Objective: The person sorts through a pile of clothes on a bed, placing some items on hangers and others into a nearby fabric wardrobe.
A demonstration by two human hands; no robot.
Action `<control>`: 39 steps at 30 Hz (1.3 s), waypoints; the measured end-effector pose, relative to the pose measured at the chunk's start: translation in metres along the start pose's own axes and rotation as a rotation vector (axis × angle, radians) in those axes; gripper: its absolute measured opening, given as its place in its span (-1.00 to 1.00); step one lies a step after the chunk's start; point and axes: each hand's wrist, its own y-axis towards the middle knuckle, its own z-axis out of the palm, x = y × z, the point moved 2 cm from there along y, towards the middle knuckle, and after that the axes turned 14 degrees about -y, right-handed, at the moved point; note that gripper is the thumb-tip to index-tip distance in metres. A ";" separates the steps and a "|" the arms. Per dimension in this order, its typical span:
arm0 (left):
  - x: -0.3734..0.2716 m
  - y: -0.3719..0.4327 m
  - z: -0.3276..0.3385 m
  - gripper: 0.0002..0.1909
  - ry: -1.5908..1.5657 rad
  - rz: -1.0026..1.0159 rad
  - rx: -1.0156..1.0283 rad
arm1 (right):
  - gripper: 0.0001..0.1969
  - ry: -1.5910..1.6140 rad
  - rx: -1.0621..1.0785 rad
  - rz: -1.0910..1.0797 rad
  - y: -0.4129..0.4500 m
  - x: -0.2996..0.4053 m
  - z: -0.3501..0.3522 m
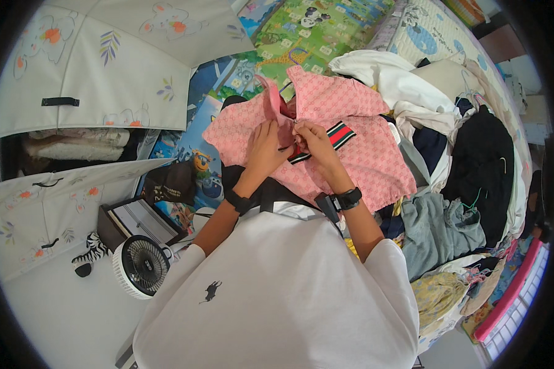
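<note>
A pink patterned garment (360, 157) with a green, red and white striped band (344, 135) lies spread across my lap, its front opening between my hands. My left hand (268, 145) rests on the left side of that opening, fingers bent over the cloth edge; part of the fingertips is hidden. My right hand (313, 140) pinches the edge of the opening near the zip or fastening, just above the band. Near the garment's collar, part of a purple hanger (298, 55) shows on the play mat.
Piled clothes, among them a black garment (482, 175) and a grey-green one (438, 235), lie on the right. At the left stand a white fabric cabinet (134, 92), a small fan (143, 265) and a dark box (113, 230). A patterned play mat (277, 41) covers the floor ahead.
</note>
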 end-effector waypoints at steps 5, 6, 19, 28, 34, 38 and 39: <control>-0.026 0.007 -0.006 -0.47 -0.367 0.006 -0.367 | -0.83 0.000 -0.055 -0.026 -0.014 0.018 0.009; -0.021 0.007 -0.008 -0.53 -0.346 -0.059 -0.306 | -0.83 -0.013 -0.065 -0.016 -0.017 0.019 0.010; -0.022 0.015 0.013 -0.88 -0.324 -0.162 0.085 | -0.79 -0.052 -0.100 -0.050 -0.021 0.033 0.014; -0.028 0.003 0.011 -0.90 -0.209 -0.039 0.099 | -0.76 -0.062 -0.077 0.061 -0.007 0.037 0.005; -0.023 -0.014 0.021 -0.75 0.060 -0.012 0.254 | -0.78 0.040 -0.131 0.111 0.005 0.043 0.006; -0.032 -0.020 0.019 -0.75 0.145 0.076 0.409 | -0.79 0.058 -0.137 0.104 0.029 0.047 -0.001; -0.030 -0.022 0.023 -0.75 0.146 0.085 0.406 | -0.79 0.053 -0.146 0.101 0.037 0.052 -0.003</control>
